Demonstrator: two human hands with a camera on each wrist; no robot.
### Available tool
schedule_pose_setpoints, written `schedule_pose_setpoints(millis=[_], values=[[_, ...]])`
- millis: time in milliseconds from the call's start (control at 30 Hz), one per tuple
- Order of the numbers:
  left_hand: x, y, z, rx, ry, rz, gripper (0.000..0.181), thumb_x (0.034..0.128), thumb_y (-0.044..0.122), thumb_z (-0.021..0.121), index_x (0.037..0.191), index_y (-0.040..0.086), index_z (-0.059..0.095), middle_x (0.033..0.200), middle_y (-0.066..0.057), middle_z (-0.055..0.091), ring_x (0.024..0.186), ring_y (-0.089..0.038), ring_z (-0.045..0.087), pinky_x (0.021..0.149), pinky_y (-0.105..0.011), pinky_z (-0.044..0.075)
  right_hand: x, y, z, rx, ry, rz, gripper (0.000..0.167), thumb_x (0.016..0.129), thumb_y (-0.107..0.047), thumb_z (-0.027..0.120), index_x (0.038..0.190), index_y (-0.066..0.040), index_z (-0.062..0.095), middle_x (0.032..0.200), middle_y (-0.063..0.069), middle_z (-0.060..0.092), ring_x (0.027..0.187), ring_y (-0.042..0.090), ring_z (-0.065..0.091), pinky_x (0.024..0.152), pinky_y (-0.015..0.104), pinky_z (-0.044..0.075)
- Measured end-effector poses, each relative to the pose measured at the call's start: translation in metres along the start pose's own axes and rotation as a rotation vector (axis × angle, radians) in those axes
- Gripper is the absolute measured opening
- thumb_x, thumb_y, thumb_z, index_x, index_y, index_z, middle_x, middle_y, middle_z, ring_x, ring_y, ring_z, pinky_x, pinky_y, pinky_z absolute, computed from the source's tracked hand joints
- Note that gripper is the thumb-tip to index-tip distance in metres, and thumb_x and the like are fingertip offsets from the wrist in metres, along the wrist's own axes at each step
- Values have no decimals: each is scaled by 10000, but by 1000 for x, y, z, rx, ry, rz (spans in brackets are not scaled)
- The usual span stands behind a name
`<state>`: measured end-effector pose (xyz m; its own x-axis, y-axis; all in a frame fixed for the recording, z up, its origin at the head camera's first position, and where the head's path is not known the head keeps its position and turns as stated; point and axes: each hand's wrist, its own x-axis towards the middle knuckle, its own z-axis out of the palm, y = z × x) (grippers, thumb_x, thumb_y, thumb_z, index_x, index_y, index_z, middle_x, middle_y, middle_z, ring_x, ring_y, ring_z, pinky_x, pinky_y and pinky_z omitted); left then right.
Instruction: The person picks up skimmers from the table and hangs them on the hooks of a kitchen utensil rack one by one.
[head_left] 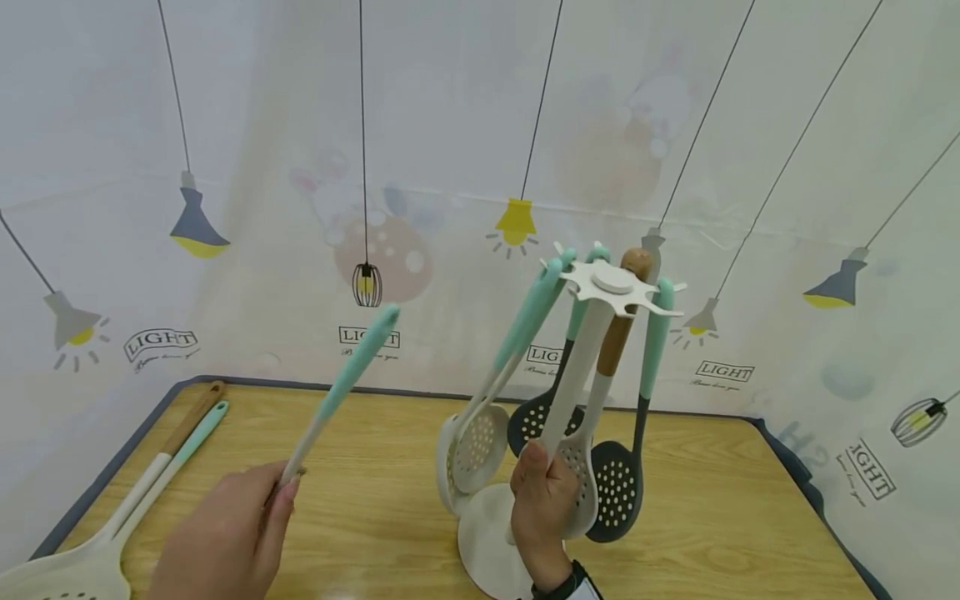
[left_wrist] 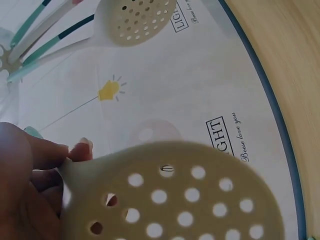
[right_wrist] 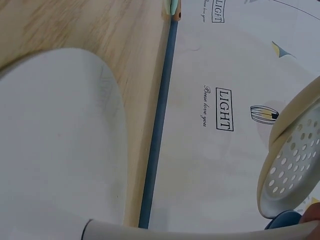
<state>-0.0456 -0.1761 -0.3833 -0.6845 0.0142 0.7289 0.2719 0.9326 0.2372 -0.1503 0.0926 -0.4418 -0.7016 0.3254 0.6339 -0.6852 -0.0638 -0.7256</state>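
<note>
Mint-handled, cream perforated skimmer (head_left: 358, 364), pinched by the left grip (head_left: 228, 529), is hovering left of the white hook-topped stand (head_left: 576, 379) the right grip (head_left: 545, 500) is clasping, seemingly a carrying step next calling for steadiness.

Looked like a makeshift tabletop set-up, judging by lamp-printed sheeting (head_left: 450, 108) behind and beside a wood-grain table (head_left: 367, 525) and kitchen utensils (head_left: 617, 492) hung on a stand (head_left: 483, 542).
</note>
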Motion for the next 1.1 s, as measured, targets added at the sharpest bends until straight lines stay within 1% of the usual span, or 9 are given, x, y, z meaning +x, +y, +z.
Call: schedule_pose_setpoints(millis=[67, 100, 200, 333, 433, 667, 767, 967, 1100], values=[[0, 4, 3, -29, 16, 17, 313, 1049, 310, 563, 887, 72, 686, 633, 76, 523, 558, -47, 443, 431, -201, 328, 0, -1, 0, -5, -12, 8, 589, 1057, -279, 535, 597, 16, 317, 482, 137, 254, 359, 132, 254, 316, 273, 195], [0, 7, 4, -32, 19, 20, 329, 1049, 332, 560, 865, 86, 678, 613, 99, 484, 547, -19, 394, 426, -185, 288, 0, -1, -1, -6, -16, 12, 589, 1057, -284, 534, 598, 17, 319, 481, 139, 255, 359, 142, 250, 315, 276, 194], [-1, 14, 7, -41, 50, 27, 506, 1076, 471, 424, 832, 99, 666, 584, 130, 409, 537, 35, 304, 412, -160, 231, 0, -3, -1, -19, -34, 18, 586, 1058, -300, 528, 605, 13, 328, 482, 141, 260, 361, 165, 242, 314, 286, 193], [1, 24, 9, -67, 121, 43, 640, 1079, 527, 317, 837, 60, 681, 570, 122, 405, 531, 50, 297, 402, -142, 232, 0, -3, -1, -44, -40, 5, 580, 1061, -298, 520, 599, 7, 346, 473, 138, 273, 355, 149, 255, 312, 273, 206], [3, 30, 9, -93, 159, 62, 665, 1084, 516, 302, 843, 29, 684, 576, 101, 430, 537, 47, 312, 405, -136, 251, 0, -2, -2, -56, -37, -2, 576, 1062, -294, 517, 599, 9, 359, 467, 138, 282, 351, 144, 263, 310, 276, 211], [7, 42, 9, -99, 135, 57, 670, 1096, 476, 267, 890, 1, 692, 615, 84, 447, 562, 46, 319, 428, -121, 271, 0, -3, -2, -67, -39, 0, 574, 1063, -296, 517, 603, 15, 369, 473, 137, 290, 354, 123, 274, 310, 277, 216], [8, 47, 9, -107, 132, 81, 651, 1104, 442, 264, 929, -12, 696, 645, 53, 523, 576, 19, 374, 449, -129, 321, 0, -3, -2, -56, -38, 2, 570, 1063, -290, 516, 608, 19, 368, 476, 142, 288, 354, 142, 269, 311, 288, 211], [9, 56, 8, -190, 116, 97, 561, 1110, 378, 320, 1017, -11, 713, 723, 32, 607, 639, 7, 451, 505, -124, 388, 0, -3, -2, -59, -44, -3, 556, 1066, -275, 505, 617, 23, 372, 475, 141, 290, 356, 139, 273, 311, 281, 214], [13, 64, 8, -270, 113, 122, 472, 1109, 316, 376, 1066, -18, 707, 725, 64, 568, 669, 26, 448, 533, -103, 388, 0, -3, -2, -52, -48, -4, 561, 1065, -284, 505, 615, 21, 366, 473, 139, 289, 356, 150, 272, 311, 281, 216]])
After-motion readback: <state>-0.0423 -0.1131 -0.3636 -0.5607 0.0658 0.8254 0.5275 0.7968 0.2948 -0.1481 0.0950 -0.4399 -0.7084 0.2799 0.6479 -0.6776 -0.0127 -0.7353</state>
